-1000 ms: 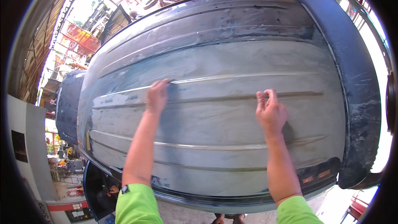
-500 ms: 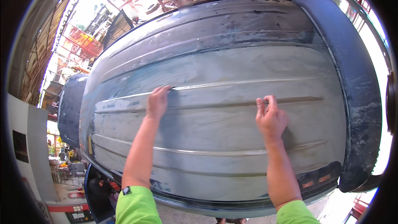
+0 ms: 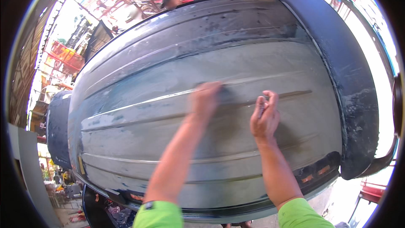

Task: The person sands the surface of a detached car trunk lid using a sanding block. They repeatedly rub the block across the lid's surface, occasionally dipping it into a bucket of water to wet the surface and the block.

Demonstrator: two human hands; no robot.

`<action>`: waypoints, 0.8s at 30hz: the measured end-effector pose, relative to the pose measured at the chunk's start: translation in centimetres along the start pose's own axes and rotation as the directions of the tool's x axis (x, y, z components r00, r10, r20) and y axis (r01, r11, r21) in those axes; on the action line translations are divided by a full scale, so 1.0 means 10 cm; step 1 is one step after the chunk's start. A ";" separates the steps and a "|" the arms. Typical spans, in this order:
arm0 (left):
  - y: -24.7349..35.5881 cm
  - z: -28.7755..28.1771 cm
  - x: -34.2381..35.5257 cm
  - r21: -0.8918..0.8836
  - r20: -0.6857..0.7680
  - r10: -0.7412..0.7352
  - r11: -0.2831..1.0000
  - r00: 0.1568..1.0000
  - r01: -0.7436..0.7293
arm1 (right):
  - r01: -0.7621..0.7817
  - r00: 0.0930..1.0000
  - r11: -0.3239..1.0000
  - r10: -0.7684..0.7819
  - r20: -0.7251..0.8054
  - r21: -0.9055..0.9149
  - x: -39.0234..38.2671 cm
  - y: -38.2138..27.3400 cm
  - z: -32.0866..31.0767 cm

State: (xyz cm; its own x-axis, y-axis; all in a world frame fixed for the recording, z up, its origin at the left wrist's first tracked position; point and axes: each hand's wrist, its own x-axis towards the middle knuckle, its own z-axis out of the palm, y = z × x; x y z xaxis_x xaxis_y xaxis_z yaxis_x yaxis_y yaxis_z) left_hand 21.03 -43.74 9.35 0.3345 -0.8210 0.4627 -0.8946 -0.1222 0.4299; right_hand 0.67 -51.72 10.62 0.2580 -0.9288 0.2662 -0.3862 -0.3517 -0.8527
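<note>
- From my end of the feed, the broad, grey-patched metal vehicle roof (image 3: pixel 232 143) fills most of the view, spread beneath both hands, with long raised ribs running across it.
- Along its right edge I see a long, curved, dark blue spoiler-like panel (image 3: pixel 344 67), scuffed towards its lower end.
- The bare left hand (image 3: pixel 206 97), motion-smeared, lies at the long, shiny, light-catching rib (image 3: pixel 152 100); I cannot tell whether its fingers clasp anything.
- The bare right hand (image 3: pixel 265 116) is near the long, darker grey rib (image 3: pixel 291 96), its thumb and forefinger curled close together; I cannot tell whether something small is pinched there, or whether the hand touches the metal.
- Smallest, a thin, yellowish strip (image 3: pixel 81 165) sits at the roof's near left corner.
- What could go wrong, as I judge it: uneven pressure along a raised crest could wear through the grey coat; a fast sweep could knock the left hand into the right, since they are near each other; overreaching could press the forearms onto the surface and smudge it.
- Against the earlier frames, my view has shifted, the left hand is farther right along its rib, closer to the right hand, which keeps much the same curl.
</note>
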 end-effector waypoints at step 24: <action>0.17 -0.36 0.06 0.219 -0.010 -0.098 0.971 0.995 0.098 | 0.190 0.942 0.886 -0.043 -0.334 0.423 0.01 0.10 -0.03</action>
State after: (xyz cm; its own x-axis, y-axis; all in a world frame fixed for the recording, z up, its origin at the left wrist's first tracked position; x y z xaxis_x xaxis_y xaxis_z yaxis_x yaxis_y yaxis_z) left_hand 20.76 -42.46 13.19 0.4236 -0.7995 0.4260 -0.9006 -0.3209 0.2932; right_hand 0.07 -52.21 9.90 -0.0360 -0.8988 0.4368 0.0809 -0.4383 -0.8952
